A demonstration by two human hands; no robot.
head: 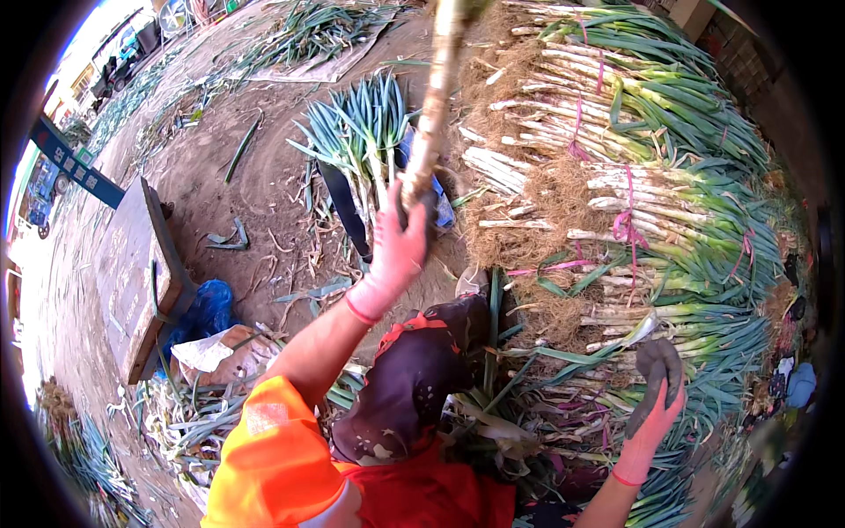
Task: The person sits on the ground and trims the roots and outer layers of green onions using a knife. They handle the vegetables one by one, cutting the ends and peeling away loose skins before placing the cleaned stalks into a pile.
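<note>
My left hand [399,241], in a pink glove with a dark palm, is raised in front of me. It grips a long Welsh onion stalk [434,112] near its pale lower end; the upper part is blurred and turns green at the top. Just beyond stands an upright bunch of Welsh onions [370,125] against a dark support [344,204]. On the right, my right hand [653,386] hangs above the onion tops, fingers loosely bent, with nothing visible in it. A loose leaf with a whitish end [637,330] lies close to its fingertips.
Bundles of Welsh onions [660,211] with pink ties [627,224] line the right side, roots facing inward. A worn board [135,277] and a blue plastic bag [208,310] are at left. Leaf scraps [204,422] litter the ground. Parked vehicles [46,191] stand farther left.
</note>
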